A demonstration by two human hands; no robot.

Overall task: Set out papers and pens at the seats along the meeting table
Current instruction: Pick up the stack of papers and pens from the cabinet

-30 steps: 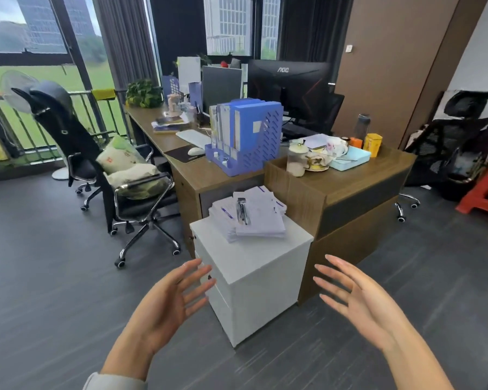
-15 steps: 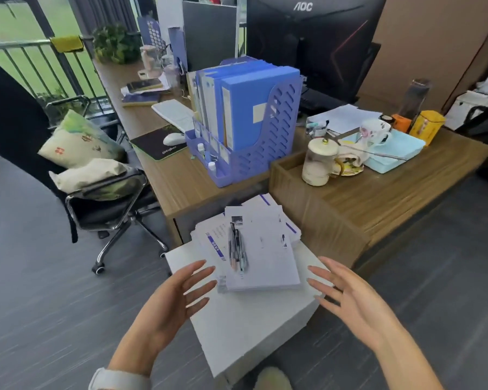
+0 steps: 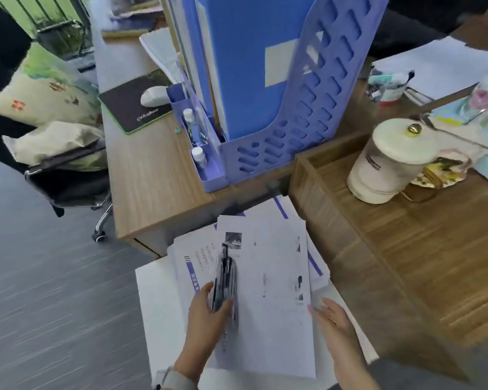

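The left hand (image 3: 206, 316) has its grip clamped on the pens (image 3: 224, 282) lying atop the loose, printed papers (image 3: 273, 277). The right hand (image 3: 333, 319), fingers straight, touches their edge. Beyond stands a blue file rack (image 3: 293, 108) on the counter (image 3: 152, 181), a white jar (image 3: 389, 161) further right.

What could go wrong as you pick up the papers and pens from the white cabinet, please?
The pens lie loose on top of the paper stack, with the left hand just closing on them, so one may roll off if the stack tilts. The sheets are fanned unevenly, and the right hand touches only the near right edge, so lower sheets may slide out. The stack also overhangs the white cabinet towards the desks.
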